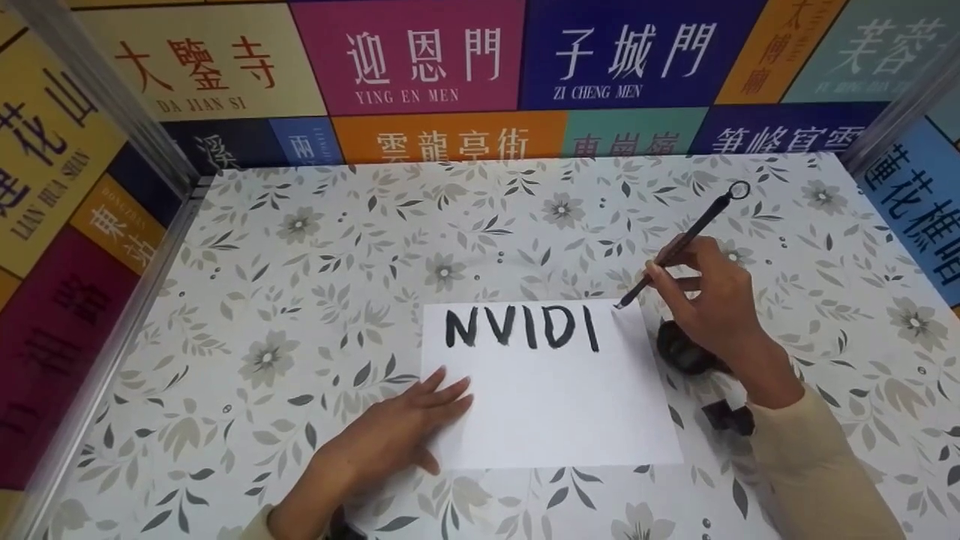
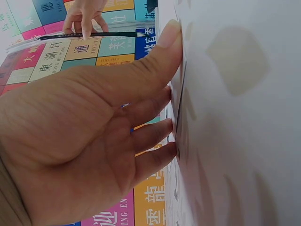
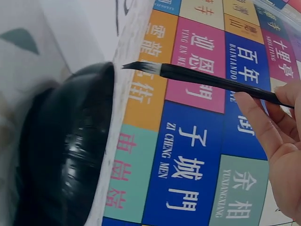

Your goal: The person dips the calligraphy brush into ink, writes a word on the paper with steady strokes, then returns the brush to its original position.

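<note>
A white sheet of paper (image 1: 555, 412) lies on the table, with the letters NVIDI painted in thick black strokes along its top. My right hand (image 1: 709, 300) pinches a dark writing brush (image 1: 686, 236) at the paper's upper right corner. In the right wrist view the brush tip (image 3: 141, 66) is black at the point and pale near the handle. My left hand (image 1: 397, 424) rests with spread fingers at the paper's left edge; the left wrist view shows its thumb and fingertips touching the surface. Beside the paper's right edge sits a glossy black bowl-like vessel (image 3: 70, 146), partly behind my right hand.
Small dark blocks (image 1: 727, 417) lie near my right sleeve. A white cloth with a grey leaf and flower print (image 1: 300, 300) covers the table. Panels with coloured Chinese signs (image 1: 427, 60) stand at the back and both sides, joined by clear corner strips.
</note>
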The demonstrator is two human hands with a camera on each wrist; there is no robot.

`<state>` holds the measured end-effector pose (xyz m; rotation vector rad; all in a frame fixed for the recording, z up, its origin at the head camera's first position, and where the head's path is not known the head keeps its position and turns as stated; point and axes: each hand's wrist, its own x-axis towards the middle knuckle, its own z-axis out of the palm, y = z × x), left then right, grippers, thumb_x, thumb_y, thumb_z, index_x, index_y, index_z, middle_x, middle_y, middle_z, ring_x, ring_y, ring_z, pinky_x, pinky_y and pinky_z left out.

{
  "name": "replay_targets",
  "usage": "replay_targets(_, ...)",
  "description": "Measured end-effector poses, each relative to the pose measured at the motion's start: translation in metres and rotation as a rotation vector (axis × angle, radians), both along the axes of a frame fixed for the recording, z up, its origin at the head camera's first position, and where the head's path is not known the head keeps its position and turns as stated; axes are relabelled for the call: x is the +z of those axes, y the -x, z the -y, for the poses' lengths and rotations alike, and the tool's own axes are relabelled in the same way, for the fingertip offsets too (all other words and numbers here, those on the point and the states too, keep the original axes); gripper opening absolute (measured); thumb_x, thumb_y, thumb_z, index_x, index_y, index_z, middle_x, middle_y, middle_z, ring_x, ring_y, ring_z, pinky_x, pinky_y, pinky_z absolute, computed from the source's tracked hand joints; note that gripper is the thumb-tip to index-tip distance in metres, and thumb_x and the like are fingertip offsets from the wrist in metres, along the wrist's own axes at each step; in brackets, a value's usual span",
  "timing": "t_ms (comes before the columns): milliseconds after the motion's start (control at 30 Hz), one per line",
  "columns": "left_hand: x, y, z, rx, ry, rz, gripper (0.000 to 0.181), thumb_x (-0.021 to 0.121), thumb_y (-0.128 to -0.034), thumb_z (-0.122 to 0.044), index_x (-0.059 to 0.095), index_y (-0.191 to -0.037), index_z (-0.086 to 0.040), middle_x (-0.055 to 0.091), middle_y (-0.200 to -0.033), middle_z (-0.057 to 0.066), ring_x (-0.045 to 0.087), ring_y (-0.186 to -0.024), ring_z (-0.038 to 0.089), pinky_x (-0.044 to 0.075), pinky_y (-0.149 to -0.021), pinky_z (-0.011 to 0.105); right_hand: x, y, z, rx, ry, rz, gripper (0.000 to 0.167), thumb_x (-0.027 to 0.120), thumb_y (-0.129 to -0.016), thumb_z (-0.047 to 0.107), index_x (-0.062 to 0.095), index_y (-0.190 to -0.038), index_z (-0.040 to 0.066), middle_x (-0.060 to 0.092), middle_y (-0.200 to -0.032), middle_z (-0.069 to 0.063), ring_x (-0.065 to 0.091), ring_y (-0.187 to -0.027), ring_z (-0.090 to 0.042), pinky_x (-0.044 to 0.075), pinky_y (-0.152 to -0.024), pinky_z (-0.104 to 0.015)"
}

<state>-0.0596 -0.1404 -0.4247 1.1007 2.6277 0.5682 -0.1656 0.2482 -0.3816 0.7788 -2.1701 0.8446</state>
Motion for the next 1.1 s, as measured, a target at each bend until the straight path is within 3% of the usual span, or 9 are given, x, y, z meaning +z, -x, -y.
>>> replay_targets(467,0.001,0.0,0.0,0.005,-0.012,0.008,0.082,0.075,-0.0684,-0.03,0.046,-0.142,-0.008,0.035,-0.151,0.003,0.026,-0.14,0.029,0.043,-0.098,0.045,-0.013,0.006,0.001,0.034,-0.033,0.034,0.03,0.07,-0.078,-0.006,0.051,-0.102,-0.007,0.063,-0.087,-0.012,0.07,-0.081,-0.026,0.045,-0.068,-0.003)
replay_targets(867,0.002,0.0,0.0,0.009,0.007,0.021,0.082,0.074,-0.0689,-0.03,0.045,-0.143,-0.008,0.034,-0.152,0.003,0.026,-0.14,0.028,0.04,-0.101,0.047,-0.013,0.006,0.003,0.046,-0.046,0.06,0.031,0.071,-0.078,-0.007,0.05,-0.101,-0.006,0.062,-0.088,-0.012,0.069,-0.083,-0.026,0.045,-0.068,-0.004)
replay_targets(1100,0.001,0.0,0.0,-0.006,0.008,-0.009,0.083,0.074,-0.068,-0.031,0.046,-0.142,-0.007,0.036,-0.151,0.005,0.027,-0.14,0.029,0.038,-0.103,0.045,-0.01,0.003,0.006,0.06,-0.046,0.086,0.03,0.071,-0.078,-0.007,0.05,-0.1,-0.005,0.061,-0.087,-0.01,0.068,-0.083,-0.024,0.047,-0.066,-0.005)
